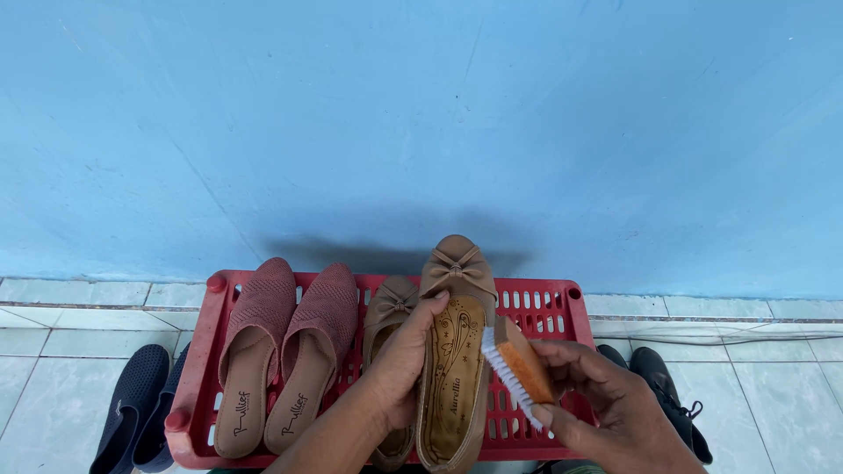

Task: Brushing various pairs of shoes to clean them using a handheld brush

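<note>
1. Here, nearest to the camera, the right hand is closed around a wooden brush, with its white bristles turned to the left, toward the shoe. The bristles are just beside the right edge of the flat shoe; I cannot tell if they touch it.
2. The left hand is clamped on this flat shoe from its left side, the thumb over the edge of the insole. The shoe is tan, with a bow on the toe, and it is held over the red rack, toe pointing away.
3. My judgement: the brushing is in the middle, not finished. The insole looks quite clean, but I cannot tell how much of the shoe is already brushed.
4. Under the left hand lies the second flat of the same pair, on the rack. It seems not yet in work.
5. More to the left on the rack stand two pink mules, side by side, untouched by either hand.
6. On the tiled floor, dark slip-ons are left of the rack and black shoes are right of it.
7. Farthest is the blue wall behind the rack.
</note>
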